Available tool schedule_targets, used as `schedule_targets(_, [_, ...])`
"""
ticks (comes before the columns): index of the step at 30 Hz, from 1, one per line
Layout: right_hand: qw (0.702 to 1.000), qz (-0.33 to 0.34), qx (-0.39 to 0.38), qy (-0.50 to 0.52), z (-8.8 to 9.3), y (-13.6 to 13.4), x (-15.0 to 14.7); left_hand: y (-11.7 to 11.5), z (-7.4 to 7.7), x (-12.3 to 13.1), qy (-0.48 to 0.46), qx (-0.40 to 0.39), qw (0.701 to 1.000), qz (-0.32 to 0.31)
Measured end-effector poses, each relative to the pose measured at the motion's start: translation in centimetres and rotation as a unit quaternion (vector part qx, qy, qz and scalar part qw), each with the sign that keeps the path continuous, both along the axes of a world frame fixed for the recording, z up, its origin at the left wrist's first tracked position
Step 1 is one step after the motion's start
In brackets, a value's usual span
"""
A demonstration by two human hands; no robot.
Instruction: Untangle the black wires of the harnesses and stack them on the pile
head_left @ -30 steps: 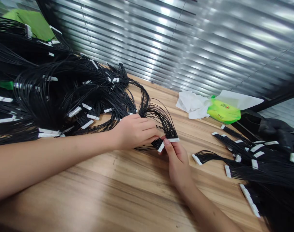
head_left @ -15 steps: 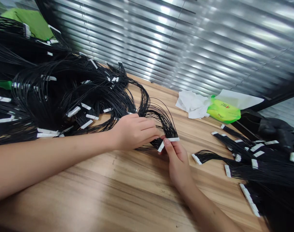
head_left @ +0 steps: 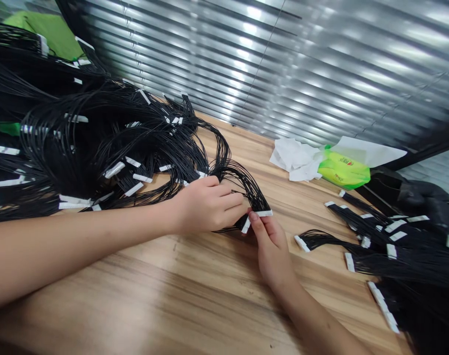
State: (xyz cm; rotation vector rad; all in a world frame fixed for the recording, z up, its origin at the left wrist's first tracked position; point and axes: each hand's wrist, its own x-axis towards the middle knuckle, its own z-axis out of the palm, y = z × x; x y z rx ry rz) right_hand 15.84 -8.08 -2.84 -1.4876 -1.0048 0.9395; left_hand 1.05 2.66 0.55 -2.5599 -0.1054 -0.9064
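Note:
My right hand pinches a white wire connector between thumb and fingers. A second white connector sits just below it at an angle, close to the thumb tip. Black wires run from these connectors up and left in a curved bundle. My left hand is closed over the wires near the connectors, with its fingertips almost touching my right thumb. What exactly lies between the left fingertips is hidden, though wires show around them.
A big heap of black wire harnesses with white connectors lies at left. More harnesses lie at right. Crumpled white paper and a green tissue pack are on the wooden table. Metal blinds stand behind.
My left hand has shifted slightly right, its fingers now nearer my right thumb and covering more of the wires. My right hand keeps its pinch on the connector.

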Motion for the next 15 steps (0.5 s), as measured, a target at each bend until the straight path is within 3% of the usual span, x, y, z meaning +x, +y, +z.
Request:
schedule_targets(10, [1.0,0.019,0.003,-0.014,-0.13,0.02,0.08,-0.17,-0.24,0.39,0.049,-0.016,0.998,0.041])
schedule_targets(15, [1.0,0.023,0.001,-0.012,-0.45,0.04,0.07,0.22,0.28,0.25,0.083,-0.033,0.996,0.019])
